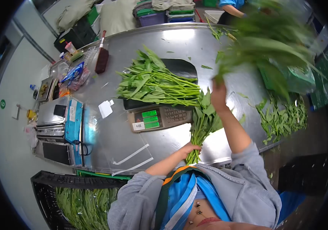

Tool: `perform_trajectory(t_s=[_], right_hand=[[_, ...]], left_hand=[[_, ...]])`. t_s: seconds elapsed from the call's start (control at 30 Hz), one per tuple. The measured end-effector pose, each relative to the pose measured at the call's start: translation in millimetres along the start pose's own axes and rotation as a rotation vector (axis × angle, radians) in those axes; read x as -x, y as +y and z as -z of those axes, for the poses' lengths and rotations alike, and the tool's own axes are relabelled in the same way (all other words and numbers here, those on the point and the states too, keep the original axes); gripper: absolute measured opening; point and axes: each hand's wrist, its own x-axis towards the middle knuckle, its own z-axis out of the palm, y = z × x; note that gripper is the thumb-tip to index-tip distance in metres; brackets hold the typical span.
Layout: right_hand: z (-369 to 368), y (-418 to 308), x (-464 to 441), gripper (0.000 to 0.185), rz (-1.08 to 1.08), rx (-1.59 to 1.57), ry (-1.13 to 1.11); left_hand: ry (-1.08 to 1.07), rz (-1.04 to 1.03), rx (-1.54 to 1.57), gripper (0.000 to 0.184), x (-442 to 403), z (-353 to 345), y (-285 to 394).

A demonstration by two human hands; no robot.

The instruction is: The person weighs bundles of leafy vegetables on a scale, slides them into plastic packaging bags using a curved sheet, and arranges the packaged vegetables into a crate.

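Near edge of the table [125, 46]: 1 leafy bunch [201, 126], stems clasped in the left hand [192, 148], long axis running away toward the right hand [218, 96], its grip indeterminable beside blurred greens [271, 46].

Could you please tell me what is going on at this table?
A person is handling leafy greens at a metal table. Their left hand grips one bunch by its stems, near the table's edge. Their right hand is raised to a second bunch, blurred by motion, and appears to grip it. A pile of greens lies on the scale, whose display is lit, and loose leaves lie to the right.
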Motion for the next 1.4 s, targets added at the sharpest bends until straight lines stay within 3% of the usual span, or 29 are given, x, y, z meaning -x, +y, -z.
perform_trajectory(t_s=[0.03, 0.07, 0.1, 0.13, 0.2, 0.23, 0.3, 0.43, 0.53, 0.6, 0.63, 0.67, 0.73, 0.8, 0.87, 0.93, 0.97, 1.0, 1.03, 1.1, 1.17, 1.2, 1.27, 1.3, 1.33, 1.4], right_hand=[[-15.4, -17.8, -7.3, 0.037, 0.098, 0.282, -0.334], [-46.2, 10.4, -1.2, 0.048, 0.401, 0.356, -0.539], [-71.8, 27.3, 13.5, 0.047, 0.466, 0.733, -0.951], [-81.7, 16.5, 21.4, 0.045, 0.552, 0.914, -0.941], [-92.8, -1.6, 3.7, 0.046, 0.478, 1.062, -1.032], [-85.4, -7.3, -3.0, 0.046, 0.487, 1.061, -1.033], [-59.5, -18.3, -15.6, 0.051, 0.666, 0.767, -0.777], [18.4, -65.1, -3.2, 0.055, 0.246, 0.241, -0.643], [60.0, -44.8, 29.4, 0.043, 0.016, 0.138, -0.570], [80.7, -24.4, 59.0, 0.040, -0.091, 0.107, -0.534], [89.2, -9.3, 79.3, 0.038, -0.158, 0.073, -0.527], [96.9, -2.2, 95.8, 0.035, -0.265, 0.018, -0.540], [105.8, 11.3, 130.3, 0.028, -0.420, -0.002, -0.525], [108.2, 10.7, 150.5, 0.029, -0.532, -0.035, -0.554], [99.0, 17.3, 173.3, 0.029, -0.613, -0.087, -0.529], [86.6, 17.3, 185.4, 0.029, -0.691, -0.137, -0.508], [77.0, 13.0, 187.5, 0.029, -0.661, -0.145, -0.558], [67.2, 7.2, 187.9, 0.029, -0.629, -0.154, -0.607], [57.9, -0.2, 185.8, 0.028, -0.616, -0.155, -0.660], [40.7, -17.4, 173.0, 0.029, -0.516, -0.159, -0.766], [19.0, -30.1, 162.5, 0.030, -0.477, -0.222, -0.854], [7.5, -35.9, 157.4, 0.031, -0.457, -0.251, -0.892], [-18.7, -42.2, 144.5, 0.044, -0.389, -0.326, -1.071], [-32.4, -42.5, 143.1, 0.060, -0.430, -0.437, -1.014], [-49.4, -33.2, 143.1, 0.072, -0.627, -0.675, -0.919], [-69.1, -16.3, 139.4, 0.076, -1.228, -1.009, -0.534]], left_hand=[[0.004, 0.003, 0.004, 0.028, 3.5, -1.0, 1.5], [0.006, 0.007, 0.006, 0.028, 6.8, -3.0, 3.6], [-0.009, 0.020, 0.016, 0.028, 8.3, -3.2, 5.1], [-0.018, 0.027, 0.025, 0.028, 10.1, -3.3, 6.5], [-0.012, -0.024, 0.026, 0.027, 7.3, -3.3, 3.8], [-0.012, -0.031, 0.031, 0.027, 7.1, -6.1, 6.5], [-0.045, 0.009, 0.011, 0.030, 10.5, -10.6, 9.3], [-0.095, -0.051, -0.113, 0.034, -14.2, -34.5, 9.4], [-0.211, -0.170, -0.171, 0.038, -49.1, -63.4, 11.1], [-0.284, -0.076, -0.167, 0.057, -67.4, -58.2, 10.3], [0.007, -0.038, -0.493, 0.075, -63.4, -58.1, 11.1], [0.080, -0.166, -0.961, 0.094, -87.9, -29.7, -7.6], [-0.033, -0.335, -1.114, 0.077, -21.9, -25.7, 18.4], [-0.014, -0.408, -0.931, 0.055, 26.5, -6.0, 32.7], [0.265, -0.595, -1.010, 0.038, 75.1, 19.9, 52.1], [0.649, -1.089, -1.275, 0.035, 129.7, 34.8, 93.1], [0.708, -1.290, -1.387, 0.038, 153.0, 45.6, 119.7], [0.827, -1.402, -1.570, 0.043, 176.1, 56.8, 145.1], [0.899, -1.339, -1.625, 0.046, 197.2, 68.7, 172.2], [1.263, -1.479, -1.752, 0.049, 223.0, 64.6, 214.8], [1.286, -1.349, -2.058, 0.040, 234.3, 64.0, 253.3], [1.289, -1.344, -2.059, 0.040, 231.1, 85.6, 263.9], [0.876, -0.847, -2.089, 0.030, 216.8, 136.8, 272.2], [0.851, -0.680, -2.246, 0.026, 215.1, 125.6, 269.7], [0.790, -0.597, -2.288, 0.026, 212.1, 104.6, 259.9], [0.626, -0.603, -2.208, 0.039, 200.2, 52.2, 216.9]])
